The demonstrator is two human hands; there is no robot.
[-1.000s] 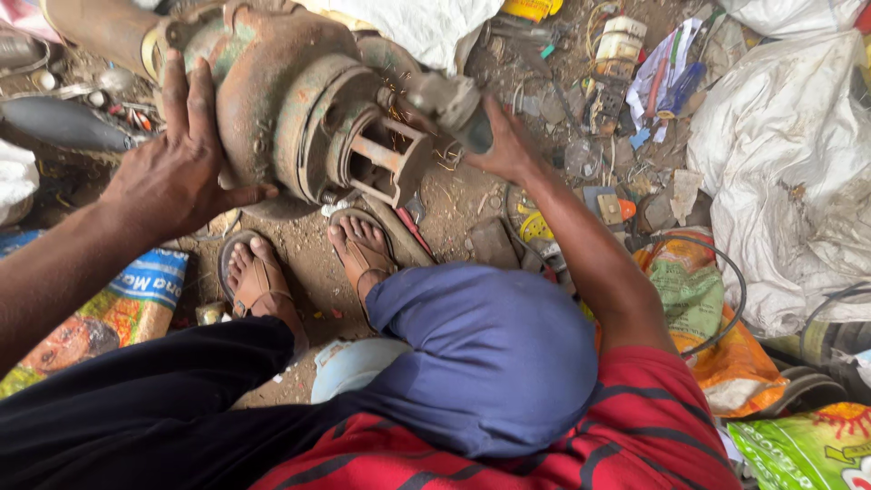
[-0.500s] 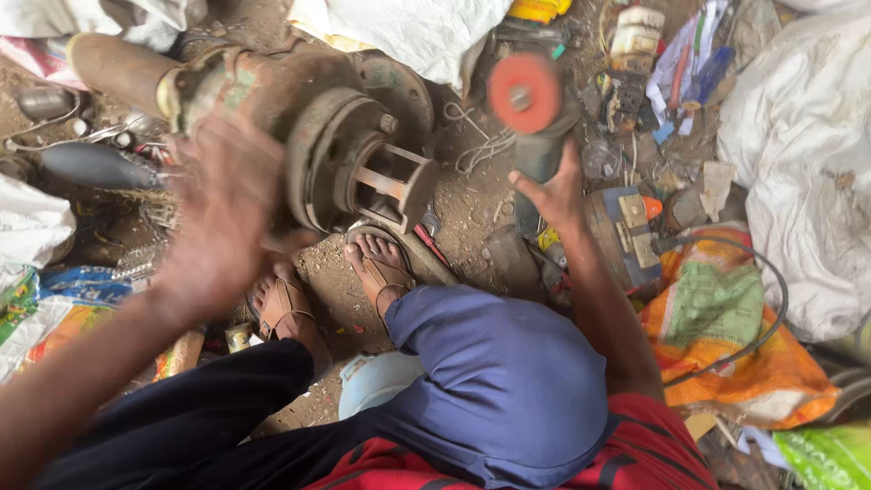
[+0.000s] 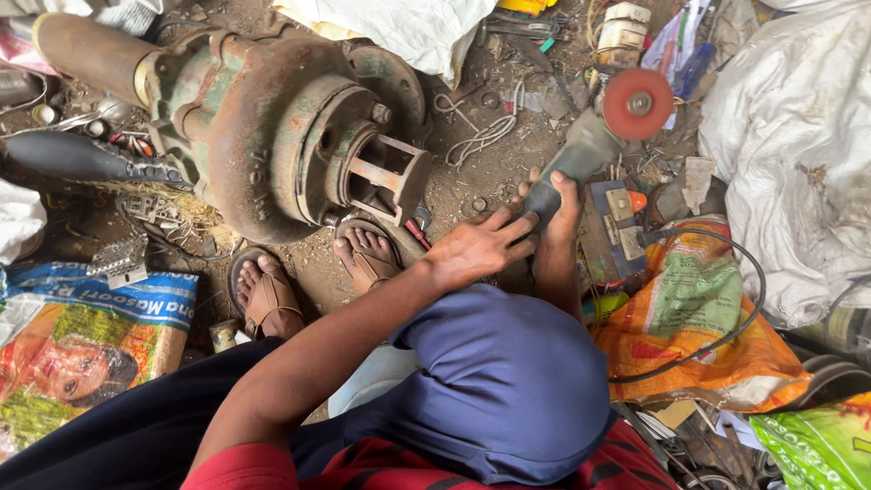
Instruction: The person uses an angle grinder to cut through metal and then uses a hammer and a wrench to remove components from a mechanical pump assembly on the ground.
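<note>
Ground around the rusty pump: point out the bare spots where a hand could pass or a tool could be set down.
Bare dirt lies between the rusty pump and the angle grinder, by the loose wire. A smaller patch sits between the sandalled feet. Right of the grinder, sacks, cable and scraps crowd the ground; left of the pump, tools and bags do.

Soft even daylight, faint shadows, sharp focus, slight wide-angle stretch at edges

We see a rust-brown motor housing (image 3: 272, 136) with patches of faded green paint, and an angle grinder (image 3: 581, 163) with a grey body and a red-orange disc (image 3: 639, 103). Our trousers (image 3: 508, 381) are dark blue, our shirt (image 3: 381, 467) red with dark stripes, our sandals (image 3: 270, 299) brown. An orange-and-green sack (image 3: 699, 327) lies beside white sacks (image 3: 789, 163).
</note>
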